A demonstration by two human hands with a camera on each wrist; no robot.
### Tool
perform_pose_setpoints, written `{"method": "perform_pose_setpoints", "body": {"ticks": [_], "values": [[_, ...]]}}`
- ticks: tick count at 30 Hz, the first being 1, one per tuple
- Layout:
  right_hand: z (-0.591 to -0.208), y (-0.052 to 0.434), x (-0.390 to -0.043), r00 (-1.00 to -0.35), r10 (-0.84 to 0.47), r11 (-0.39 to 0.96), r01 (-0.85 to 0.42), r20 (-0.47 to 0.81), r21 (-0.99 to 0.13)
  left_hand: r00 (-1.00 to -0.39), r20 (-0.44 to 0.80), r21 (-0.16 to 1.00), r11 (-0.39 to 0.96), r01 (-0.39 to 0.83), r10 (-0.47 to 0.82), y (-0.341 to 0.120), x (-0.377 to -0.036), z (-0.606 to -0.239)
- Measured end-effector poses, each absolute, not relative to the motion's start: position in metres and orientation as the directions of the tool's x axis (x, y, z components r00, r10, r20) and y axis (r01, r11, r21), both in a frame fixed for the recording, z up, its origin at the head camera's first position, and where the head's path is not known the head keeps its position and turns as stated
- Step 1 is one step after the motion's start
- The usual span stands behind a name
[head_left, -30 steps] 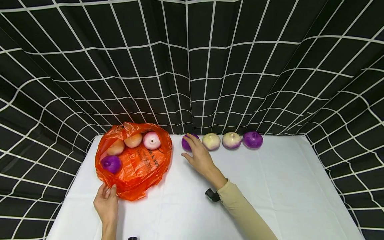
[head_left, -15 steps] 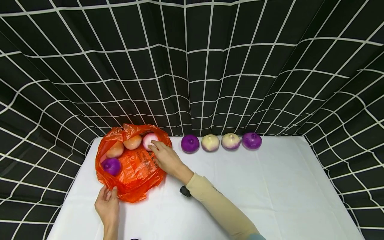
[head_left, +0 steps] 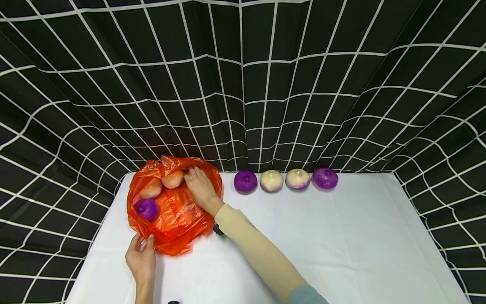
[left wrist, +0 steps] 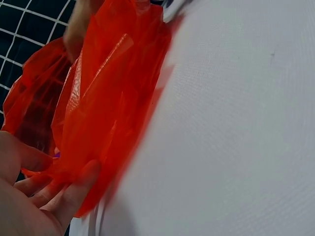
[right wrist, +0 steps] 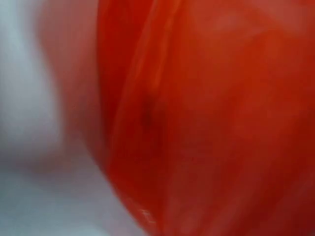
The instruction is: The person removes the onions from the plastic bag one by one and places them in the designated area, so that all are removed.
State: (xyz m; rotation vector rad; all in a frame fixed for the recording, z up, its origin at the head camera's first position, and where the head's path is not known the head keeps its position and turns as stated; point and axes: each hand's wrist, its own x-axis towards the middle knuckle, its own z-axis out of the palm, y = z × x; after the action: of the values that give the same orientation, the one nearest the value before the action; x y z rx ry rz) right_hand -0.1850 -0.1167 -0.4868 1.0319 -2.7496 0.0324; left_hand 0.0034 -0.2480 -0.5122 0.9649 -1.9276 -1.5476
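Observation:
An open red plastic bag (head_left: 172,245) lies at the table's left side. My left hand (head_left: 142,259) pinches its front rim between thumb and fingers, as the left wrist view confirms with the crumpled plastic (left wrist: 113,98). Inside are a purple onion (head_left: 147,210) and two peach-orange onions (head_left: 151,188). My right hand (head_left: 201,188) reaches into the back right of the bag, its fingers bent down over the spot of the pink-white onion, which it hides. Whether those fingers grip it, I cannot tell. Blurred red plastic (right wrist: 221,123) fills most of the right wrist view.
Along the back edge, right of the bag, several onions stand in a row: a purple one (head_left: 245,182), two cream-and-purple ones (head_left: 271,181) and another purple one (head_left: 325,179). A black curtain (head_left: 243,84) with white grid lines encloses the white table (head_left: 341,245).
My right hand has moved left from the purple onion at the row's left end into the bag, then farther over the pink-white onion. My left hand has kept its hold on the rim.

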Motion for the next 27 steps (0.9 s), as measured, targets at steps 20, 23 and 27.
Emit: {"method": "perform_pose_setpoints", "body": {"ticks": [20, 23, 27], "values": [[-0.493, -0.121, -0.168, -0.791, -0.592, 0.800, -0.556, 0.153, 0.223, -0.646, -0.078, 0.959, 0.121, -0.258, -0.760, -0.247, 0.006, -0.515], [-0.489, -0.120, -0.159, -0.796, -0.583, 0.810, -0.554, 0.162, 0.193, -0.645, -0.078, 0.959, 0.120, -0.258, -0.760, -0.248, 0.007, -0.516], [-0.483, -0.118, -0.151, -0.827, -0.527, 0.850, -0.510, 0.195, 0.134, -0.648, -0.072, 0.959, 0.125, -0.253, -0.759, -0.249, 0.007, -0.515]]}}
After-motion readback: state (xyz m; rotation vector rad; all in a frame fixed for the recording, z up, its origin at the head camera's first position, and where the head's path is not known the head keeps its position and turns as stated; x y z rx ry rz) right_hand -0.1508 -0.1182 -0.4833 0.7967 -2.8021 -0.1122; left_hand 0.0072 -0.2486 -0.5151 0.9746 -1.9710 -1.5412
